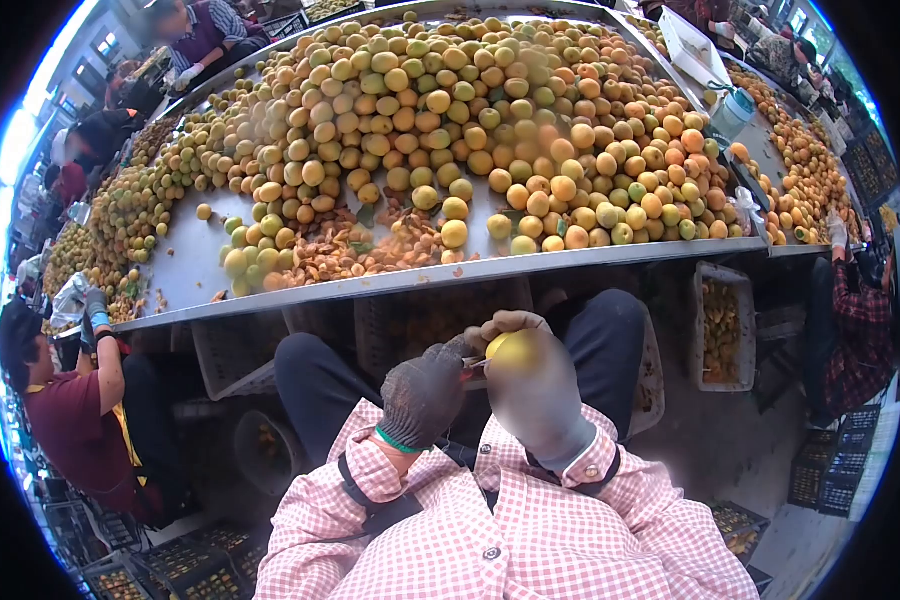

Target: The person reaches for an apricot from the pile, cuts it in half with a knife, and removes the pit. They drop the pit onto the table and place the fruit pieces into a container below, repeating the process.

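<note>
In front of my lap, both gloved hands are close together. My right hand (538, 385), in a grey glove, is closed around a yellow apricot (513, 350); a blur covers part of the hand. My left hand (423, 396), in a dark knit glove with a green cuff, is closed beside it, its fingertips near the apricot. A small thin thing with a hint of red and metal shows between the hands, too small to name. Beyond them, apricots (410, 110) are heaped on a metal table (185, 265). Brownish pits or scraps (355, 250) lie near its front edge.
The table's raised rim (450, 272) runs just beyond my knees. Crates (232, 350) stand beneath it, and another crate (725, 325) holds fruit at right. A bucket (268, 445) is on the floor. Co-workers (80, 410) sit at left and right (855, 330). A jug (733, 110) stands at upper right.
</note>
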The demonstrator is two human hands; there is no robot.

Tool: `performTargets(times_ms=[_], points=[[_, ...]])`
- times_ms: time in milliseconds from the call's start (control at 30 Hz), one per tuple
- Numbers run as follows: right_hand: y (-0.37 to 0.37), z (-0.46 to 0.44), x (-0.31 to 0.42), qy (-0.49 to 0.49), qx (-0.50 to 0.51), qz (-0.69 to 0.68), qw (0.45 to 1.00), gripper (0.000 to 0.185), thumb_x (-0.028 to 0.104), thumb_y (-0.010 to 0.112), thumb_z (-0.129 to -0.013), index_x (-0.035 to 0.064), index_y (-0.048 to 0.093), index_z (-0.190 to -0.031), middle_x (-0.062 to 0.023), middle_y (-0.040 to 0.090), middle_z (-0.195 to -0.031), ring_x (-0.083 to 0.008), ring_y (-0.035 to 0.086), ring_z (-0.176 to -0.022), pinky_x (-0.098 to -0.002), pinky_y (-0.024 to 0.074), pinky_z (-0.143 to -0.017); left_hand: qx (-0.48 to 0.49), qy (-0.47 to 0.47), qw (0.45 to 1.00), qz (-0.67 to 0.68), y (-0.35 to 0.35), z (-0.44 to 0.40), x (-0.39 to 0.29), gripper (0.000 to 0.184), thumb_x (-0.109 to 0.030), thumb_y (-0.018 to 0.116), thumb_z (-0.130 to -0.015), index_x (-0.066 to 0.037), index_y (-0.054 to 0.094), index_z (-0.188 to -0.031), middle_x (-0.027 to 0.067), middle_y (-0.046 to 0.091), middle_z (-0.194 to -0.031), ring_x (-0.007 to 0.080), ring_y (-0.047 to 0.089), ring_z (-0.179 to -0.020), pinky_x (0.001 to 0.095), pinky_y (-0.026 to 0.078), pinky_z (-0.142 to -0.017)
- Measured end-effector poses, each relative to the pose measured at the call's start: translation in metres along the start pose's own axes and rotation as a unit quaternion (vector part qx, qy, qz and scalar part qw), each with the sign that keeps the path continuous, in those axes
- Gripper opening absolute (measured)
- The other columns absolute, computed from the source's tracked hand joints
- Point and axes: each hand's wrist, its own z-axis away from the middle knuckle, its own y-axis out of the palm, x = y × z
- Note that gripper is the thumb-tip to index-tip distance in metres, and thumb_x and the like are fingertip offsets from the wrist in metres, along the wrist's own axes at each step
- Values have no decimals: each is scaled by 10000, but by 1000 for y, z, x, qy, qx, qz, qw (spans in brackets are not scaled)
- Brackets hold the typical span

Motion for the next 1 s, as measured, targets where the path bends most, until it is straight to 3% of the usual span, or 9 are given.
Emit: performTargets(times_ms=[100, 167, 333, 433, 500, 567, 733, 933, 1000], points=[[-17, -14, -2, 10, 30, -61, 998, 541, -37, 644, -829, 68, 410, -1306, -98, 522, -1267, -166, 534, -1138, -285, 446, -969, 26, -59, 997, 44, 6, -10, 2, 350, -74, 664, -707, -100, 606, -1052, 161, 652, -886, 369, 634, -793, 447, 502, -647], [-28, -21, -3, -18, 18, 120, 992, 561, 3, 676, -827, 50, 384, -1303, -103, 525, -1261, -134, 547, -1065, -259, 470, -921, 34, -74, 995, 65, 3, -15, -9, 318, -73, 659, -715, -100, 611, -1029, 164, 651, -870, 369, 635, -793, 443, 503, -646], [-18, -13, -3, -94, 39, 70, 992, 555, 321, 652, -876, 47, 398, -1286, -125, 510, -1284, -175, 563, -1059, -306, 457, -942, 33, -79, 991, 103, 0, -14, -25, 249, -122, 600, -802, -141, 600, -1050, 153, 657, -858, 364, 643, -769, 447, 506, -621], [-4, -14, 1, -26, 25, -144, 989, 542, 331, 638, -884, 46, 402, -1279, -133, 503, -1288, -190, 574, -1040, -322, 458, -941, 23, -66, 991, 114, 4, -15, -22, 247, -128, 602, -805, -148, 598, -1051, 152, 657, -857, 368, 641, -771, 442, 507, -622], [-6, -15, 5, -14, 18, -149, 989, 501, 277, 645, -887, 41, 425, -1270, -119, 533, -1236, -171, 587, -996, -306, 475, -908, -16, -67, 988, 137, 4, -15, -19, 247, -126, 603, -805, -149, 598, -1051, 152, 655, -859, 364, 641, -769, 441, 504, -618], [-14, -18, 13, -90, 20, 154, 984, 481, 215, 649, -888, 37, 434, -1279, -102, 568, -1164, -152, 599, -957, -285, 490, -869, -18, -67, 990, 122, 2, -16, -15, 249, -125, 603, -805, -148, 598, -1053, 153, 654, -853, 364, 641, -770, 443, 502, -617], [-6, -17, 6, -47, 21, -67, 996, 448, 262, 555, -947, 47, 428, -1319, -81, 602, -1113, -147, 595, -947, -302, 480, -871, -46, -75, 990, 114, 6, -12, -24, 241, -135, 604, -808, -140, 594, -1049, 156, 650, -833, 366, 639, -763, 452, 493, -611], [-38, -25, -5, 16, -7, -147, 989, 436, 325, 481, -976, 77, 436, -1331, -52, 598, -1116, -113, 571, -916, -261, 467, -836, -11, -113, 985, 131, 29, 2, 5, 166, -159, 603, -832, -119, 596, -993, 188, 633, -811, 384, 629, -747, 452, 484, -595], [-50, -26, 0, 32, 43, -163, 985, 412, 309, 483, -978, 93, 449, -1328, -32, 586, -1089, -107, 557, -851, -230, 458, -776, -60, -138, 944, 293, 30, 5, 11, 150, -167, 613, -854, -94, 594, -983, 173, 640, -818, 363, 642, -760, 415, 501, -625]])
